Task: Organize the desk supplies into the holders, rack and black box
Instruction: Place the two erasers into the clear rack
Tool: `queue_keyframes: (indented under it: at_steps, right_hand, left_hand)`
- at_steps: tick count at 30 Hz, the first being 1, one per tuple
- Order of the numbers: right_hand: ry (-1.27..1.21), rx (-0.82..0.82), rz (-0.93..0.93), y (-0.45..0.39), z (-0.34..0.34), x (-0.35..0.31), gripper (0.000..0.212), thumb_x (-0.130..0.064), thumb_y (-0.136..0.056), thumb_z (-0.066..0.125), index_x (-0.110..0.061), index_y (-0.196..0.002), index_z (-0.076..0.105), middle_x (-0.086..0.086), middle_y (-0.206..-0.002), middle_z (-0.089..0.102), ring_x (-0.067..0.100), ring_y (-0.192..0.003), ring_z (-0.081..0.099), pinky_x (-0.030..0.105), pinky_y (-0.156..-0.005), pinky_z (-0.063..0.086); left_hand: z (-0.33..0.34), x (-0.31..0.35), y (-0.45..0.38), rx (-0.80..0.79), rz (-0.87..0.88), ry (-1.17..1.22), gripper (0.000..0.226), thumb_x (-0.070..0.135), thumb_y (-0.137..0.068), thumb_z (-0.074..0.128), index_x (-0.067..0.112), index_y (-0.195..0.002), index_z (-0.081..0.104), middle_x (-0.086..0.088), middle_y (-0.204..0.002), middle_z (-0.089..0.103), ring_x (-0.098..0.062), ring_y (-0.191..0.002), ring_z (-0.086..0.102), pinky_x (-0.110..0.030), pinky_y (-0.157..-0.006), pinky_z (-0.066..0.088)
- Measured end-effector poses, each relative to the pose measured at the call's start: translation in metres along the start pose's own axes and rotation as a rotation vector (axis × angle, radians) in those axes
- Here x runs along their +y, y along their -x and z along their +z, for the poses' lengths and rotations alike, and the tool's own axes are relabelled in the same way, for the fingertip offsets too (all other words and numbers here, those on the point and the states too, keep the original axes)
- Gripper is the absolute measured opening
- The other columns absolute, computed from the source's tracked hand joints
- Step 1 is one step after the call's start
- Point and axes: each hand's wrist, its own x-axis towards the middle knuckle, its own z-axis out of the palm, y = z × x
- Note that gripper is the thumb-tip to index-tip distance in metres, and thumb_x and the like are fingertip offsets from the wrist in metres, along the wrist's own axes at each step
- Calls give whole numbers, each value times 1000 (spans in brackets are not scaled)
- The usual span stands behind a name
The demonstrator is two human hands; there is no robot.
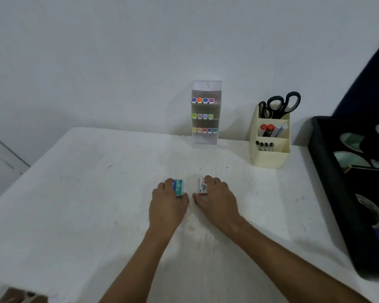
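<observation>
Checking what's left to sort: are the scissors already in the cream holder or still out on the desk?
In. The scissors stand in the back compartment of the cream holder, black handles sticking up above its rim.

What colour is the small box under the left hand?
Teal-green and white, seen in the head view: small box, left hand.

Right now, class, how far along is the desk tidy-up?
Done: markers fill the clear rack; scissors and pens stand in the cream holder; tape rolls lie in the black box. In hand: the left hand grips a teal staple box, the right hand a white one. Left: storing both.
</observation>
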Motion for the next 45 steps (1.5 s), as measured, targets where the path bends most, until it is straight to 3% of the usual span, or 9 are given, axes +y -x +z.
queue_keyframes:
  at_steps: [9, 13, 18, 22, 34, 38, 41, 45]
  right_hand:
    - [65, 34, -40, -11, 8, 5, 44, -39, -96, 41, -15, -132, 47, 4, -119, 56, 17, -105, 52, 25, -83, 45]
    - [-127, 128, 1, -28, 2, 10, 33, -31, -93, 51, -12, -118, 59, 2, -105, 56, 11, -88, 49, 16, -71, 39]
    - [-292, 265, 50, -59, -22, 7, 41, -29, -91, 58, -11, -129, 56, 2, -118, 57, 15, -105, 56, 13, -82, 37]
    - [-323, 333, 52, -86, -29, 8, 37, -28, -91, 59, -15, -126, 59, 2, -119, 59, 14, -101, 58, 16, -77, 44]
    - [-237, 241, 67, -121, -12, 22, 34, -34, -98, 45, -16, -125, 56, 6, -123, 56, 22, -104, 58, 25, -81, 45]
    - [-182, 228, 55, -128, -6, 22, 37, -36, -98, 42, -16, -127, 53, 9, -118, 56, 25, -103, 56, 32, -79, 50]
    - [-162, 210, 31, -134, -7, 25, 36, -32, -96, 46, -18, -128, 52, 12, -109, 55, 27, -103, 50, 31, -71, 44]
    - [-179, 193, -15, -136, -10, 30, 37, -23, -94, 49, -17, -130, 55, 16, -100, 54, 31, -97, 49, 32, -74, 44]
  left_hand:
    - [13, -4, -7, 25, 52, 1, 44, 39, -90, 60, 16, -127, 56, -3, -112, 60, -14, -98, 54, -16, -76, 40]
    - [11, 10, -30, -3, 77, 45, 43, 38, -91, 57, 17, -129, 55, -2, -111, 60, -11, -94, 54, -15, -75, 38]
    - [2, 48, -77, 76, 129, 148, 39, 33, -89, 61, 14, -123, 60, -6, -113, 63, -15, -93, 61, -17, -75, 46]
    - [2, 74, -113, 86, 131, 132, 41, 38, -90, 59, 17, -126, 59, -4, -121, 62, -19, -104, 61, -21, -84, 45]
    - [30, 79, -144, -19, 148, 111, 40, 44, -91, 55, 18, -121, 63, -5, -118, 65, -23, -103, 63, -34, -90, 51]
    - [36, 74, -148, -51, 169, 96, 36, 38, -92, 55, 18, -121, 62, -8, -115, 63, -23, -100, 62, -31, -86, 51]
    - [37, 71, -154, -99, 199, 116, 34, 36, -93, 53, 19, -121, 62, -9, -115, 62, -23, -100, 60, -28, -85, 47]
    - [37, 63, -160, -167, 296, 70, 33, 26, -96, 48, 17, -124, 60, -10, -110, 61, -23, -98, 56, -21, -80, 39]
